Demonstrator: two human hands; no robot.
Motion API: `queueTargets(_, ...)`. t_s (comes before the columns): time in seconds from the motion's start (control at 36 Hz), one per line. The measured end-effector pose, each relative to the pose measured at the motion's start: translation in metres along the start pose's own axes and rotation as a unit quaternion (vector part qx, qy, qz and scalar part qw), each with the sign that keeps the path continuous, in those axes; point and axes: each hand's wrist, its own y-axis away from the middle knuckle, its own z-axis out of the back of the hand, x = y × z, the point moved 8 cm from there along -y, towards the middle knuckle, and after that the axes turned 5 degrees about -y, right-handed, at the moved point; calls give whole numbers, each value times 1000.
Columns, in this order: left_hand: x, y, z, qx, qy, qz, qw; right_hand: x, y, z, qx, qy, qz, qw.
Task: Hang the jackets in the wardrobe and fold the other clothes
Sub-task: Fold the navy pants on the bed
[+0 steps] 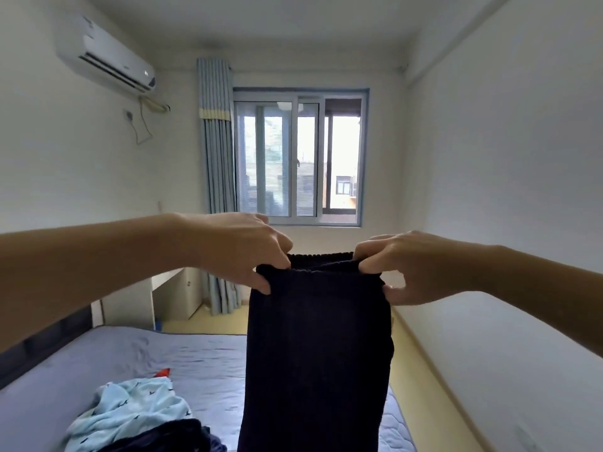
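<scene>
Left forearm (81,272): bare, stretched out above the bed (195,360).
Right forearm (538,275): bare, reaching out past the bed's right edge.
Left hand (235,252): held high over the bed, fingers and thumb curled, pinching the left end of the waistband (321,257).
Right hand (421,269): level with the left hand, fingers curled, pinching the right end of the waistband.
Dark garment (319,353): navy or black, held up by its ribbed waistband between both hands. It hangs straight down over the bed's right side, and its lower end runs out of view.
Light blue garment (137,406): crumpled on the bed's near left part, small dark bird print.
Dark pile (169,435): on the bed's near edge, touching the light blue garment; type cannot be told.
Red item (163,372): small, on the bed just behind the light blue garment.
Desk (156,288): white, just past the bed's far left corner.
Window (300,158): in the wall beyond the bed's far end.
Curtain (218,158): blue, drawn aside, beyond the bed's far end.
Air conditioner (104,57): on the wall high above the bed's left side.
Floor (417,370): yellow, along the bed's right side.
</scene>
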Motion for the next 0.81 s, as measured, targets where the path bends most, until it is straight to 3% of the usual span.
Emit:
queueTargets(0.22, -32, -11, 49, -70, 49, -51, 995, -8, -8, 15, 18, 24, 5, 1000)
queueTargets(0.33, -47, -21, 52, -15, 79, -46, 996, -3, -13, 16, 45, 52, 22, 997)
queueTargets(0.47, -50, -26, 52, -2, 105, -29, 994, -1, -13, 21, 46, 70, 33, 996)
queueTargets(0.58, -39, -30, 37, 86, 123, 17, 989, 6, -12, 28, 46, 73, 32, 996)
queueTargets(0.67, -26, -30, 23, 149, 101, 34, 983, 17, -11, 24, 52, 63, 34, 996)
queueTargets(0.81, -13, -34, 15, 175, 43, 15, 983, 28, -16, 10, 116, 31, 20, 993)
